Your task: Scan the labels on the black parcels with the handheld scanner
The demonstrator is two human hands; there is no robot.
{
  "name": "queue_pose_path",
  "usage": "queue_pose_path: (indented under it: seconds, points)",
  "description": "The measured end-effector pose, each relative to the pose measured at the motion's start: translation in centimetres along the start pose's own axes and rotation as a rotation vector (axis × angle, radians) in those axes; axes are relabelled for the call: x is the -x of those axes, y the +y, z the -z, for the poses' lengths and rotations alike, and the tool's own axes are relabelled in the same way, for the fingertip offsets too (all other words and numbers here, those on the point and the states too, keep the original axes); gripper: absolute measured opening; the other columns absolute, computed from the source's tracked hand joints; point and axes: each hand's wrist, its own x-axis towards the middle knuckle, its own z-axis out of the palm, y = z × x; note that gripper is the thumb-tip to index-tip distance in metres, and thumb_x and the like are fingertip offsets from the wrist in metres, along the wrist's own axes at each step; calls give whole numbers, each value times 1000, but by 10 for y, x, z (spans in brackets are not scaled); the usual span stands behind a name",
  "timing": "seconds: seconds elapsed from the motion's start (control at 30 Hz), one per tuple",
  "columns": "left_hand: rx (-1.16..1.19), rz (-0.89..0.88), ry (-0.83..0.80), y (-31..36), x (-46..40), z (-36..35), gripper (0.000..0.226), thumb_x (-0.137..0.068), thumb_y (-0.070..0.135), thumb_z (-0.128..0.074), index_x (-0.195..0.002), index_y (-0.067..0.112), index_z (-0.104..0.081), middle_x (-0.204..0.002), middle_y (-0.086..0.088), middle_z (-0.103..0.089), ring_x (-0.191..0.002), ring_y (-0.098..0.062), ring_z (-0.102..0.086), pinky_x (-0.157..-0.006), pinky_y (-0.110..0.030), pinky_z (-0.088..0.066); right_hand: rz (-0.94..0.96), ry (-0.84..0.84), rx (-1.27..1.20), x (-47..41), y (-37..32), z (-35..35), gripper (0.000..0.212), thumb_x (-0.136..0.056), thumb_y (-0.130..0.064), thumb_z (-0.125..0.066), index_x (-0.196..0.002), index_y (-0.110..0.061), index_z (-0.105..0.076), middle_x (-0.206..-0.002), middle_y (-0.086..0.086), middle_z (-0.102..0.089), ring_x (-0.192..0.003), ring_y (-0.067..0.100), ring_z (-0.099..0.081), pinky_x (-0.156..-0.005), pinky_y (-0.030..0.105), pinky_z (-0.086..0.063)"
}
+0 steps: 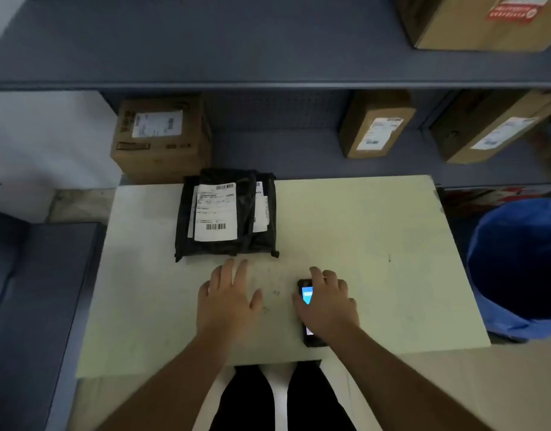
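Note:
A stack of black parcels (226, 214) lies at the back left of the pale table (376, 244), with a white barcode label (216, 211) facing up on the top one. A second label shows at the stack's right side. My left hand (229, 298) rests flat on the table just in front of the parcels, fingers spread, holding nothing. The black handheld scanner (307, 306) lies on the table with its screen lit. My right hand (328, 303) covers it, fingers curled over its body.
Grey shelving behind the table carries cardboard boxes (162, 138) with labels; more boxes (376, 124) stand to the right. A blue bin (519, 269) stands right of the table. A dark surface (35, 290) lies to the left.

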Motion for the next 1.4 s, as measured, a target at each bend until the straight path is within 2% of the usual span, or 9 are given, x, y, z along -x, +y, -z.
queue_pose_path:
  seconds: [0.03, 0.13, 0.37, 0.67, 0.97, 1.4]
  points:
    - [9, 7, -55, -2, 0, -5, 72, -99, 57, -41, -162, 27, -28, -169, -4, -28, -154, -26, -28, -118, -46, -33, -25, -27, -9, 0, 3, -3, 75, -99, -60, -49, -164, -28, -29, -164, 1, -37, -145, 29, -39, -106, 50, -48]
    - [-3, 18, -84, -7, 5, -24, 71, -100, 59, -37, -163, 29, -23, -171, -3, -23, -156, -25, -23, -121, -46, -31, -87, -56, -10, -1, 12, -17, 75, -99, -58, -52, -163, -27, -30, -163, 1, -38, -142, 29, -41, -105, 49, -47]
    - [-25, 17, -163, -10, 21, -53, 70, -100, 61, -33, -162, 32, -20, -170, -1, -23, -156, -24, -24, -119, -45, -34, -189, -82, -51, -3, 26, -42, 88, -98, -58, -56, -168, -19, -19, -159, 4, -40, -141, 29, -42, -106, 50, -48]
    - [-52, 9, -236, -25, 36, -68, 72, -100, 61, -33, -163, 32, -17, -171, 0, -20, -157, -23, -22, -120, -44, -33, -424, -67, -164, -14, 30, -70, 93, -88, -61, -68, -159, -15, -28, -149, 6, -45, -136, 30, -48, -103, 52, -50]
    - [-81, 35, -255, -44, 39, -73, 72, -100, 59, -36, -164, 30, -19, -170, 0, -22, -156, -23, -24, -119, -45, -34, -505, -4, -207, -18, 25, -86, 91, -84, -53, -82, -152, -15, -36, -146, 6, -46, -131, 28, -49, -101, 48, -52]
    - [-75, 17, -245, -41, 39, -72, 69, -101, 59, -30, -163, 30, -19, -170, 0, -23, -156, -22, -25, -119, -44, -36, -446, -17, -171, -14, 33, -75, 92, -82, -59, -79, -153, -20, -36, -146, 2, -55, -131, 28, -57, -103, 49, -50]
